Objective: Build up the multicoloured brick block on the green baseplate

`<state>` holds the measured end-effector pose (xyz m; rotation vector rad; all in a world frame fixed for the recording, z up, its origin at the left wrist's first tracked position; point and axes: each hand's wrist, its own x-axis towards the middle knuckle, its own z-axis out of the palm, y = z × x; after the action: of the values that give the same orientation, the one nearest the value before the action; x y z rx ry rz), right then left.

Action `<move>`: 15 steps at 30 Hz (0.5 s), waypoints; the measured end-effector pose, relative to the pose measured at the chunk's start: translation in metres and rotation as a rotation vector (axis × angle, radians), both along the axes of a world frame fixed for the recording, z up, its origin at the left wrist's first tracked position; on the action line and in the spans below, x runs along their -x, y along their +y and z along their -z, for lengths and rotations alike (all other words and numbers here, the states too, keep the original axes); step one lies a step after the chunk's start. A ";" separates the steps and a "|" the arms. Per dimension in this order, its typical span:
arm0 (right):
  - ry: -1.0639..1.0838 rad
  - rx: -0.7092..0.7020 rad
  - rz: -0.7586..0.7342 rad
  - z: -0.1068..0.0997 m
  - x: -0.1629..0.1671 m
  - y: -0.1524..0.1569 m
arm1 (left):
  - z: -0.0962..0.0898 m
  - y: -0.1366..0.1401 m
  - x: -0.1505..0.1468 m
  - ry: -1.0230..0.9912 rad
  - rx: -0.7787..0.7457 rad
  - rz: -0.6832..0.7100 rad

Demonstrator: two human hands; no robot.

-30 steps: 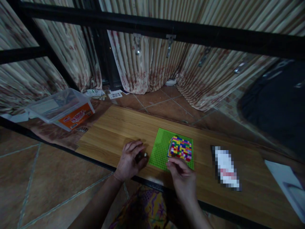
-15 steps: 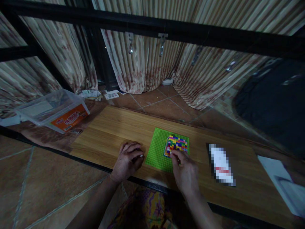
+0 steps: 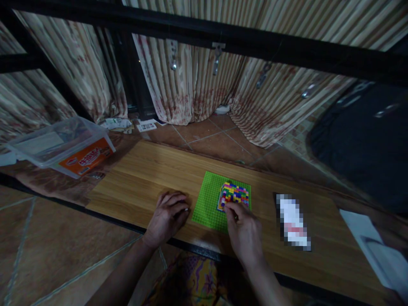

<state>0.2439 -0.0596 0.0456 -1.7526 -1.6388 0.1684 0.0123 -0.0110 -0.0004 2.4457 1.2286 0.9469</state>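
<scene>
A green studded baseplate lies on the wooden tabletop and carries a low block of multicoloured building bricks. At the block's near left corner, the thumb and forefinger of my right hand are pinched together on a small building brick, mostly covered by the fingertips. My left hand rests on the wood just left of the baseplate, its fingers curled in. A tiny white spot shows by its thumb tip; whether that is a piece or a nail I cannot tell.
On the tabletop, a blurred-out dark-edged object lies right of the baseplate. Beyond the left end stands a clear plastic box with an orange label. White sheets lie at the right; a dark bar crosses ahead.
The view has shifted slightly, moving the table and box a little left in the picture. My right fingertips stay at the block's near left corner; my left hand keeps its curled pose.
</scene>
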 end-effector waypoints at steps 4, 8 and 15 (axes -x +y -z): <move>-0.034 -0.001 -0.005 -0.001 0.001 0.001 | 0.000 0.000 0.000 -0.002 0.008 -0.005; -0.067 -0.013 -0.004 -0.002 0.001 0.003 | -0.001 -0.001 0.000 0.002 0.006 -0.010; -0.064 -0.021 0.031 0.001 0.001 0.003 | -0.002 -0.001 0.000 0.007 0.029 -0.010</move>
<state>0.2428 -0.0564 0.0442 -1.7837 -1.6517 0.0812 0.0120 -0.0123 0.0012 2.4247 1.2488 0.9175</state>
